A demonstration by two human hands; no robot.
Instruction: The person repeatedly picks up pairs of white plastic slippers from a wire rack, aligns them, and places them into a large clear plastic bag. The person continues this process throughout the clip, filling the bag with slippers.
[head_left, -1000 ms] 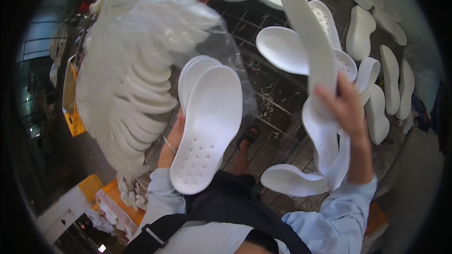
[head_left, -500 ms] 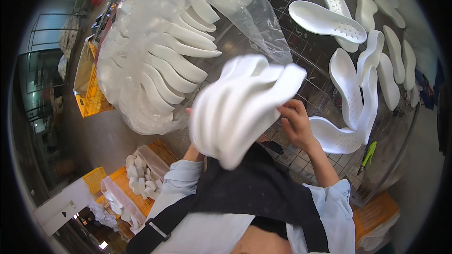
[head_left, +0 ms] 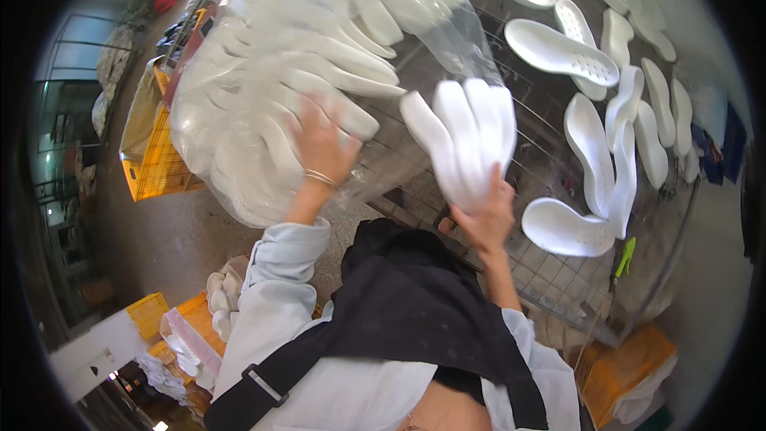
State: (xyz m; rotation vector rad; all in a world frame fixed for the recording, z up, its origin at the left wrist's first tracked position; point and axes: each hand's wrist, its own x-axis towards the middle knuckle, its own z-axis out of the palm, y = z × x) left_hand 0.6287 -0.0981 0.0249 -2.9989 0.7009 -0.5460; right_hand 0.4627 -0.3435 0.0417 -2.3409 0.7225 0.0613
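Observation:
My right hand is closed around the lower end of a fanned stack of white foam shoe insoles, which points up and away from me. A large clear plastic bag lies to the left, with many more insoles overlapping in it. My left hand is over the near insoles at the bag's mouth, fingers stretched out and blurred by motion. Whether its fingertips press on an insole cannot be made out.
Loose white insoles lie scattered on a wire-grid table at the right. Green-handled snips are near its right edge. Yellow crates stand at the left, and an orange crate at the lower right.
The insole stack, blurred in front of me between both hands earlier, is now over the table in my right hand alone. My left hand has moved up and left onto the bagged insoles.

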